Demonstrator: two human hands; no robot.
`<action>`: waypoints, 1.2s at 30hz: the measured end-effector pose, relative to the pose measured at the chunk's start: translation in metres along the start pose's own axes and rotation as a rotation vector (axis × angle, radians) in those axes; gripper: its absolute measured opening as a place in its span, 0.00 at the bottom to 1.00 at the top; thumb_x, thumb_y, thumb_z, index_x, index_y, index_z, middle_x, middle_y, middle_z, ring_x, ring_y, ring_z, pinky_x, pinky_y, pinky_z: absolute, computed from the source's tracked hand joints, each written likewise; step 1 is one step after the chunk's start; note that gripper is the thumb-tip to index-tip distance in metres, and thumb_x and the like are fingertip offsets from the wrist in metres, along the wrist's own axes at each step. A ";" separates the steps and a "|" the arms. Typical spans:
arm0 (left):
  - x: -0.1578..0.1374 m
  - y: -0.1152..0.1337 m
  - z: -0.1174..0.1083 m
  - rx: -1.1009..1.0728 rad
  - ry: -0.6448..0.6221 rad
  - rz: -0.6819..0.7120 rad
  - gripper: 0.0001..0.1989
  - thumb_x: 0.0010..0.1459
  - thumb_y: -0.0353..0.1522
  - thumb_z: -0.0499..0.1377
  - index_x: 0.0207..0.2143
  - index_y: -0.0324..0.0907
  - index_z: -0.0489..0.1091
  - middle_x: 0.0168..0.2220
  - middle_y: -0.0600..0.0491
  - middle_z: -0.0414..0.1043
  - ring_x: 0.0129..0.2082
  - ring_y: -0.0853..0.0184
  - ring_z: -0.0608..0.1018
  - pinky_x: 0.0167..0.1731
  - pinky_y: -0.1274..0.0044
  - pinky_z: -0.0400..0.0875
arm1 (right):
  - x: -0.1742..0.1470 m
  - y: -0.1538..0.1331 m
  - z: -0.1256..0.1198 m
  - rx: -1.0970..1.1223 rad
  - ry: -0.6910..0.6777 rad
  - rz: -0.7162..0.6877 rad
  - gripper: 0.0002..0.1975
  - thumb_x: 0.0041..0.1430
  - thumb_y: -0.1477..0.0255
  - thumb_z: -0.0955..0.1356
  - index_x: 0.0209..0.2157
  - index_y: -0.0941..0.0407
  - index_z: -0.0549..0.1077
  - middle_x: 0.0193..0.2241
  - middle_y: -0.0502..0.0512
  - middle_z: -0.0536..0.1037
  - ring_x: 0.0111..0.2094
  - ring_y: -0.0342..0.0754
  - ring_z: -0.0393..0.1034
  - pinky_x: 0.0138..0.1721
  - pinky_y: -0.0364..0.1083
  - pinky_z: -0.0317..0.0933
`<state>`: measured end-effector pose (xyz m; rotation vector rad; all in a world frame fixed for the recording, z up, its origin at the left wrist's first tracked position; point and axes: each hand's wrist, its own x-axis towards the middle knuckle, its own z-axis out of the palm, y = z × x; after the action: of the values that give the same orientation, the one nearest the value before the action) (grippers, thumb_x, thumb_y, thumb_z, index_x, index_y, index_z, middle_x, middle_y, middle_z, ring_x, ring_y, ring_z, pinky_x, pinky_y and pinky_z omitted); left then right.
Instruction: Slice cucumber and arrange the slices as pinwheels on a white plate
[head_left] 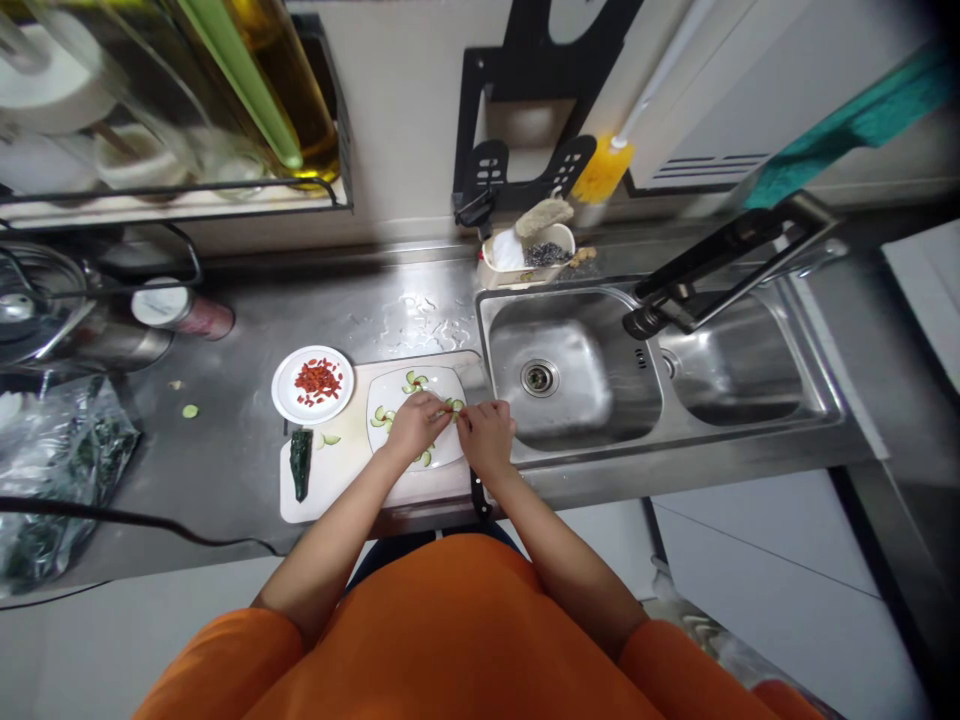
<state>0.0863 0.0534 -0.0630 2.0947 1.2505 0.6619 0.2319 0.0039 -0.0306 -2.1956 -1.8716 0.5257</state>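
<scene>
A white square plate (382,384) carries several small fans of green-edged cucumber slices (414,381), some with a red bit at the middle. Over its right side, my left hand (412,426) and my right hand (487,438) meet fingertip to fingertip, both pinched, by one of the fans. What lies between the fingers is too small to make out. Under the plate is a pale cutting board (341,490). A piece of dark green cucumber (301,464) and a few loose slices (328,440) lie on its left part. At upper left, a round white plate (281,388) holds small red pieces (318,381), like goji berries.
A knife with a black handle (480,496) lies along the board's right edge, close to my right wrist. Right of it is a double steel sink (574,440) with a dark faucet (697,265). A plastic bag of greens (64,480) and a lidded canister (184,308) stand left.
</scene>
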 end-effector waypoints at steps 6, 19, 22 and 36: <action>0.000 0.001 0.000 0.010 -0.005 -0.004 0.05 0.55 0.32 0.60 0.32 0.43 0.75 0.30 0.51 0.72 0.33 0.67 0.73 0.35 0.74 0.70 | -0.001 0.000 -0.002 0.011 -0.014 0.005 0.10 0.61 0.67 0.63 0.34 0.54 0.74 0.36 0.57 0.74 0.45 0.54 0.56 0.37 0.48 0.45; -0.002 0.002 0.001 -0.024 0.019 -0.033 0.06 0.56 0.33 0.59 0.32 0.43 0.75 0.30 0.51 0.73 0.33 0.66 0.74 0.36 0.73 0.70 | 0.000 0.001 -0.001 0.018 0.017 -0.004 0.09 0.60 0.68 0.64 0.33 0.54 0.75 0.35 0.56 0.74 0.44 0.53 0.57 0.37 0.48 0.46; -0.001 0.000 0.001 -0.074 0.062 -0.059 0.06 0.56 0.33 0.58 0.32 0.43 0.75 0.31 0.51 0.74 0.34 0.67 0.75 0.38 0.73 0.71 | 0.000 0.001 -0.001 0.036 0.036 -0.001 0.10 0.60 0.67 0.63 0.32 0.54 0.75 0.34 0.57 0.74 0.43 0.53 0.57 0.36 0.48 0.46; 0.012 0.002 -0.018 -0.102 -0.095 0.005 0.08 0.58 0.32 0.55 0.31 0.42 0.74 0.31 0.52 0.74 0.34 0.68 0.74 0.37 0.74 0.70 | 0.005 0.003 -0.002 0.079 0.010 -0.009 0.10 0.60 0.68 0.63 0.39 0.50 0.75 0.39 0.54 0.75 0.46 0.53 0.55 0.37 0.48 0.47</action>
<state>0.0801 0.0678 -0.0479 2.0216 1.1361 0.6083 0.2362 0.0088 -0.0304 -2.1351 -1.8226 0.5750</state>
